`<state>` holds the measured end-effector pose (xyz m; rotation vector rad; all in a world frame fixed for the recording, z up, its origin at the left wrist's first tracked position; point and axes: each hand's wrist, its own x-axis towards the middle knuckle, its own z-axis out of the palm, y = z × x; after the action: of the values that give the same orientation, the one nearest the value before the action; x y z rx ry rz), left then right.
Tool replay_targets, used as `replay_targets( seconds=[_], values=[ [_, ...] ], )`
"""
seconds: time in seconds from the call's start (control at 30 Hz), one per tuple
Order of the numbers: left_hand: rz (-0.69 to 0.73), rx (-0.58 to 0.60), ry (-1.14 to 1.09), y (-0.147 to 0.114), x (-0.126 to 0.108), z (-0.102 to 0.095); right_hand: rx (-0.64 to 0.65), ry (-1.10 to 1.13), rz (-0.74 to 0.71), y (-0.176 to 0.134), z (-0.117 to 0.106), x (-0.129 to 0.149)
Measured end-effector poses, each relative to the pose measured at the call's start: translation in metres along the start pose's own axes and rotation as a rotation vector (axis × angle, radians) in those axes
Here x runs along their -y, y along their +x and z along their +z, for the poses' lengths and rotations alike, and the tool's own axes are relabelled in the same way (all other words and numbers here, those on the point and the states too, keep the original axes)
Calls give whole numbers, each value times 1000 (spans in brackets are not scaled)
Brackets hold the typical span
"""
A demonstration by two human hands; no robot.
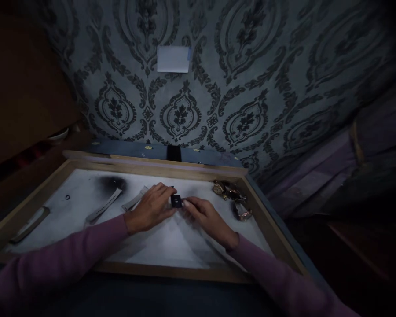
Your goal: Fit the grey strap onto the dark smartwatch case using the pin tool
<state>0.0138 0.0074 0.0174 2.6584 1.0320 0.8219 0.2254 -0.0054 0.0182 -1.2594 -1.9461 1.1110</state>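
Note:
A dark, square smartwatch case (176, 201) is held up over the white-bottomed wooden tray (185, 266). My left hand (151, 207) is closed on its left side, thumb below and fingers above. At its right edge the fingertips of my right hand (201, 213) are pinched together; whether a small part lies between them is too dim to see. Just behind my left hand lies a pale watch strap (133, 201), partly hidden. Another pale strap with a row of holes (104, 206) rests further left.
Several metal wristwatches (241, 210) are heaped in the tray's right back corner. A curved dark band (31, 226) and a small dark ring (67, 197) lie at the left. Raised wooden rims surround the tray. Behind it stands a patterned wall bearing a white card (173, 59).

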Motion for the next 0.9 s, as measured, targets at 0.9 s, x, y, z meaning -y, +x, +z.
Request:
replay_targets(
  seconds=[0.9],
  values=[
    [-477,102,-44,-35,58,-29,-48,849,196,41,49,4]
  ],
)
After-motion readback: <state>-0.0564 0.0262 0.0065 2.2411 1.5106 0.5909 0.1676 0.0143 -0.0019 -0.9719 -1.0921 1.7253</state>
